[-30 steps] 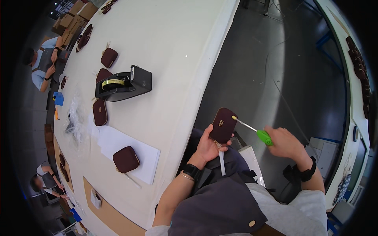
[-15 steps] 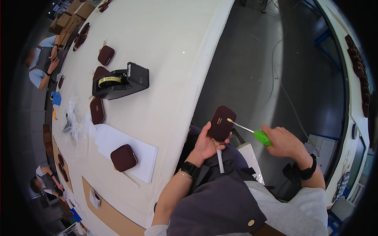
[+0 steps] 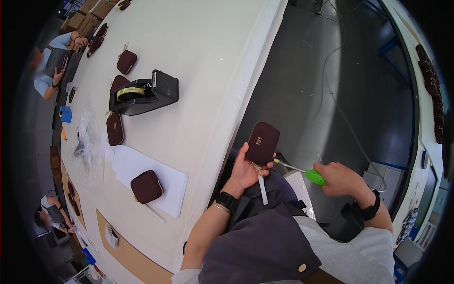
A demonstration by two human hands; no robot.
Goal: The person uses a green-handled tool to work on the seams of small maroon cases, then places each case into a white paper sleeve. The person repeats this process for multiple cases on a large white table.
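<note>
My left hand [image 3: 243, 176] is closed round the lower end of a dark maroon zip pouch [image 3: 263, 143], its gold-lettered face turned up. From the pouch's zip end hangs a pale strip [image 3: 263, 190]. A thin metal shaft with a yellowish tip belongs to a green-handled tool [image 3: 314, 177], which my right hand [image 3: 343, 179] grips by the handle. The tip points left, just below and right of the pouch, close to my left fingertips; whether it touches them I cannot tell.
On the white table [image 3: 208, 71] at left stand a black tape dispenser [image 3: 165, 92] and several maroon pouches. One pouch [image 3: 146, 186] lies on white paper sheets [image 3: 174, 182]. Crumpled clear plastic [image 3: 85, 142] lies farther left. Two people work beyond the table. A cable [image 3: 347, 113] crosses the floor.
The tool's tip has come off the pouch's face and moved down, below the pouch's lower right edge. The pouch has shifted slightly up and left in my left hand.
</note>
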